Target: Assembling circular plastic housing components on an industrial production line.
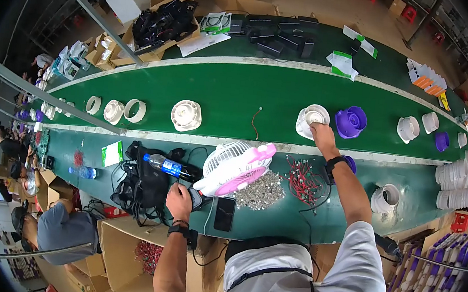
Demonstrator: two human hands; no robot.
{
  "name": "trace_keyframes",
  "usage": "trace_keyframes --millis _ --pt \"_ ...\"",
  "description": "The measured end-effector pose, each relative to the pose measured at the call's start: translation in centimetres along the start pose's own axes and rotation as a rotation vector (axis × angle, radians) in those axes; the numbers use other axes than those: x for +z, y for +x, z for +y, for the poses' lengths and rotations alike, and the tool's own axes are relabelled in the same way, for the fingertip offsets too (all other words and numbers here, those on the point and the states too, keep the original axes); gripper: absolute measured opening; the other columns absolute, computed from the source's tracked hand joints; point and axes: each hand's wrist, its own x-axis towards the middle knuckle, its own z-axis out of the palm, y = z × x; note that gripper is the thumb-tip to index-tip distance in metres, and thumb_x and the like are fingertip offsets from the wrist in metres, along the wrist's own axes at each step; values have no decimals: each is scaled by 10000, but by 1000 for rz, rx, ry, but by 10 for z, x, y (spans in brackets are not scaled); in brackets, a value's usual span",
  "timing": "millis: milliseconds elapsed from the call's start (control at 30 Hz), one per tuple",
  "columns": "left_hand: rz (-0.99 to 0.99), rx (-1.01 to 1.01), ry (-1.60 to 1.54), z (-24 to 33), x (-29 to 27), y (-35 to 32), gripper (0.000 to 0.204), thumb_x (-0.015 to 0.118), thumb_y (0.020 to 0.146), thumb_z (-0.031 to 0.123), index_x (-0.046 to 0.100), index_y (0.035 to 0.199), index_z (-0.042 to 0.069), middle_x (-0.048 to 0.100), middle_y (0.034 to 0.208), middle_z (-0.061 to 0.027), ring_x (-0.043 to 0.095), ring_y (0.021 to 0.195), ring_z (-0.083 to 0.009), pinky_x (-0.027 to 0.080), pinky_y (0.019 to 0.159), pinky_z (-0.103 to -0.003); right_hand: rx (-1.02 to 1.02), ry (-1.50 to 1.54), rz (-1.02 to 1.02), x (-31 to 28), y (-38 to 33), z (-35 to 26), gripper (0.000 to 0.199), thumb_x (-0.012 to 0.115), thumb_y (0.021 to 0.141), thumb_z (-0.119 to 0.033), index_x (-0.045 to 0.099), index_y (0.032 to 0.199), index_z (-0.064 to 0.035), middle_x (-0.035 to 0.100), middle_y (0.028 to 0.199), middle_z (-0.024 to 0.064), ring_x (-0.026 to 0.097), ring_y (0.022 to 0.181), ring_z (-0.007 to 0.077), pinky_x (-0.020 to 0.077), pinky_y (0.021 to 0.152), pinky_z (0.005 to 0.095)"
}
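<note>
My right hand (323, 138) reaches across to the green belt, its fingers closed on the near rim of a white round plastic housing (308, 113). Just right of that sits a purple housing (350, 122). Closer to me, my left hand (178, 202) is curled beside a black bag (147, 185) and a small dark grey object (196, 199); what its fingers hold, if anything, is hidden. A white and pink fan (237, 169) lies tilted by that hand. Below the fan is a black phone (224, 213).
Small metal parts (260, 193) lie piled beside red wires (303, 182). A bottle with dark liquid (172, 167) rests on the bag. White housings (186, 115) stand along the belt, with stacked ones (459, 178) at right. A co-worker (65, 231) sits at left near cardboard boxes (126, 249).
</note>
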Motion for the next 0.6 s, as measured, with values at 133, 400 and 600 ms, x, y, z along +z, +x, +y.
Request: trace_keyframes --millis 133,400,600 --pt "24 2 -15 -1 4 1 306 459 959 257 615 859 14 668 882 -233 625 831 -468 480 698 -546 9 -3 1 6 -3 4 139 636 901 -187 717 964 -93 696 871 212 668 823 436 547 746 529" --pt "27 -2 -32 5 -1 1 310 453 964 252 608 857 6 662 871 -243 618 826 -477 471 694 -549 30 -10 71 5 -6 24 137 642 903 -185 708 964 -81 699 883 210 668 833 435 550 741 523" --pt "35 4 -25 0 4 0 311 449 965 254 599 852 7 661 863 -234 618 817 -473 472 694 -546 101 1 44 6 -5 30 133 637 913 -208 712 969 -113 701 899 214 668 858 442 548 766 532"
